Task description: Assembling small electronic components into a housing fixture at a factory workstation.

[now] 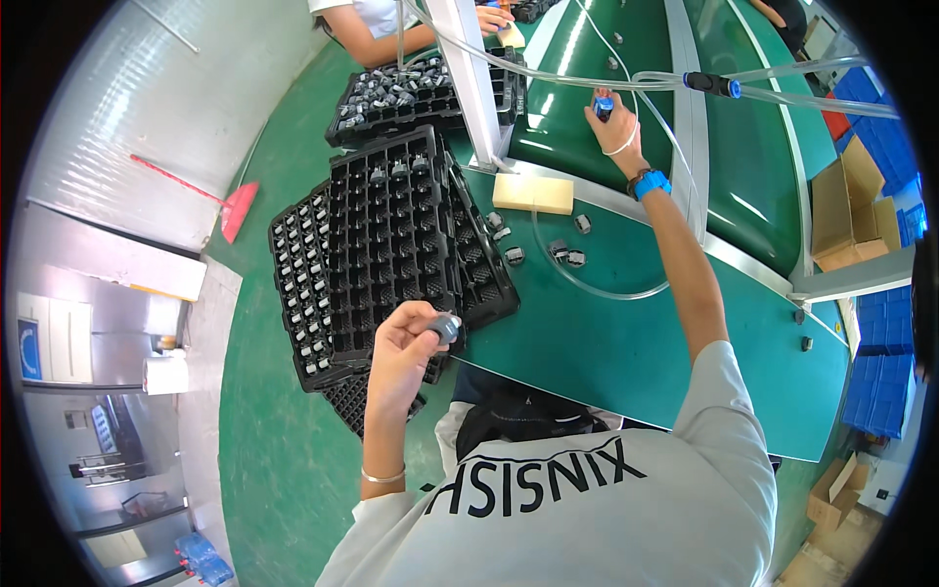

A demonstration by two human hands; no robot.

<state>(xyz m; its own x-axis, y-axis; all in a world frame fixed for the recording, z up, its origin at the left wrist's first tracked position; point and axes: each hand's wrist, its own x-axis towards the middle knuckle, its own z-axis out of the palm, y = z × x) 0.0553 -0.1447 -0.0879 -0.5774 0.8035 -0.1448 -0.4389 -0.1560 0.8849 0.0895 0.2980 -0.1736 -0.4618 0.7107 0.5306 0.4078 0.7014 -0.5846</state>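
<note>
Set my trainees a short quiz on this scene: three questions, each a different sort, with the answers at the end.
1. True or false: the left hand is empty.
2. Choose: the yellow block lies on (a) the floor, (b) the green table, (c) a black tray.
3. Fill in: the right hand holds a ____ object over the conveyor belt.

Key: 1. False, it holds a grey part. 2. b. 3. Blue.

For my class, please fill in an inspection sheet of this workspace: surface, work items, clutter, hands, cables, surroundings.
Surface: green tabletop, bordering a green belt.
Work items: black tray, few parts at its far end; loose parts on the tabletop.
Clutter: pale yellow block.
Left hand: grips a grey part.
Right hand: holds a small blue object above the belt.
Cables: nothing seen; clear tubing with a connector.
Surroundings: another person, cardboard box, blue crates.
</note>
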